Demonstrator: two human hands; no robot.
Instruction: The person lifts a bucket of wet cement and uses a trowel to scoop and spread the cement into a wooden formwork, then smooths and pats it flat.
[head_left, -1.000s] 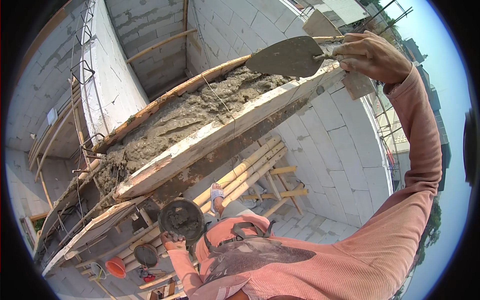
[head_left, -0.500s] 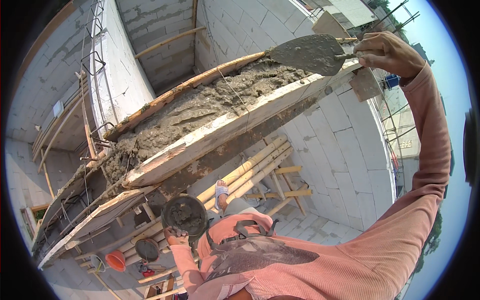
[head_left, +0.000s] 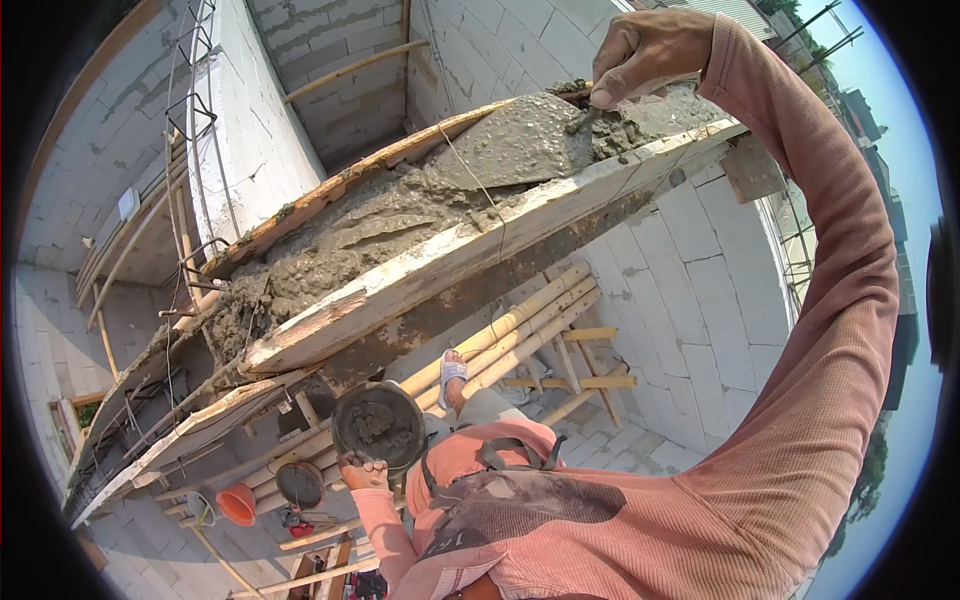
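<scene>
My right hand (head_left: 650, 55) is closed round the handle of a trowel (head_left: 515, 143), whose broad blade is coated in grey mortar. The blade lies flat against the wet concrete (head_left: 350, 228) that fills a long trough between two boards. A pale near board (head_left: 420, 268) and a thinner far board (head_left: 375, 160) form its sides. Lower down, my left hand (head_left: 362, 470) grips the rim of a black bucket (head_left: 343, 420) with some wet mortar inside. The fingers of that hand curl over the rim nearest me.
Bamboo poles (head_left: 520, 330) run below, with my sandalled foot (head_left: 453, 378) on them. An orange bucket (head_left: 236, 504) and another dark bucket (head_left: 299, 485) stand lower left. Bent rebar (head_left: 195, 125) sticks out by a pale column (head_left: 250, 140). Block walls (head_left: 690, 300) surround the spot.
My right hand has swung left and brought the trowel down from above the trough's right end onto the concrete. My left hand still holds the bucket in nearly the same place.
</scene>
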